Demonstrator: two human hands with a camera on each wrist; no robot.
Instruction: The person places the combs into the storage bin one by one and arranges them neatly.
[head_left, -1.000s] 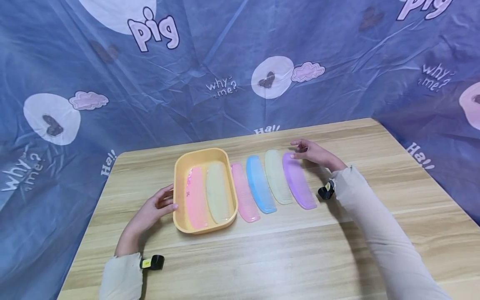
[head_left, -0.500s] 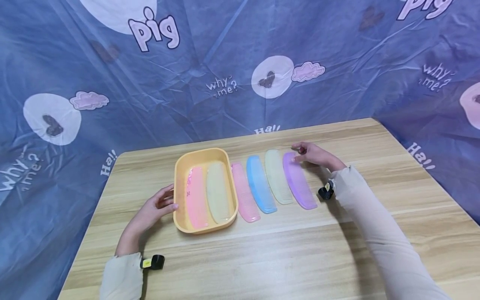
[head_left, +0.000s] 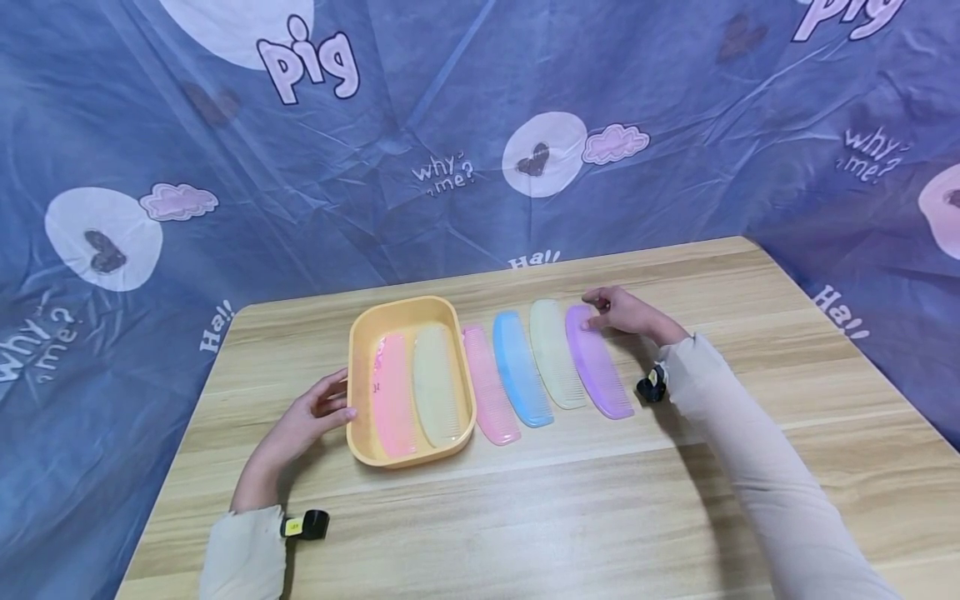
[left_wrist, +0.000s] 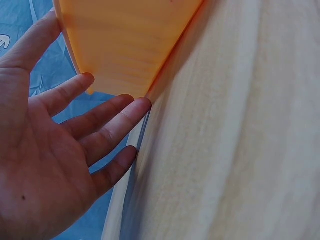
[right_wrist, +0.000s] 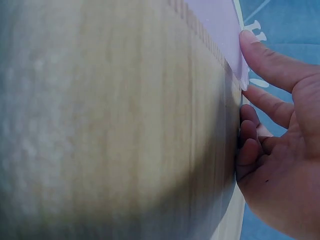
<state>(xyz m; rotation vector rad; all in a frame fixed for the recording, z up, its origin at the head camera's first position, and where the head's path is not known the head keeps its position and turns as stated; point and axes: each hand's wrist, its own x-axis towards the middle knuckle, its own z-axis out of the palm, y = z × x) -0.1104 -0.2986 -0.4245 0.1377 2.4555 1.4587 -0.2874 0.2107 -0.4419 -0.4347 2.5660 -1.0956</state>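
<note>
A yellow-orange tray (head_left: 361, 333) holds a pink comb (head_left: 392, 392) and a pale green comb (head_left: 435, 387) side by side. Against its left wall rest the fingertips of the left hand (head_left: 296, 425), spread and relaxed; the left wrist view shows this hand (left_wrist: 55, 145) touching the orange wall (left_wrist: 120, 45). At the far end of a purple comb (head_left: 597, 367), flat on the table, is the right hand (head_left: 630, 311). In the right wrist view, the right hand (right_wrist: 285, 120) pinches the comb's end (right_wrist: 220, 30) between thumb and index finger, other fingers curled.
Between tray and purple comb lie a second pink comb (head_left: 491, 392), a blue comb (head_left: 521, 371) and another pale green comb (head_left: 555, 354), roughly parallel. The wooden table (head_left: 540, 508) meets a blue printed cloth (head_left: 420, 225) behind.
The right thumb and index finger have drawn together at the purple comb's far end; the right hand has shifted slightly. The left hand, tray and combs look unmoved.
</note>
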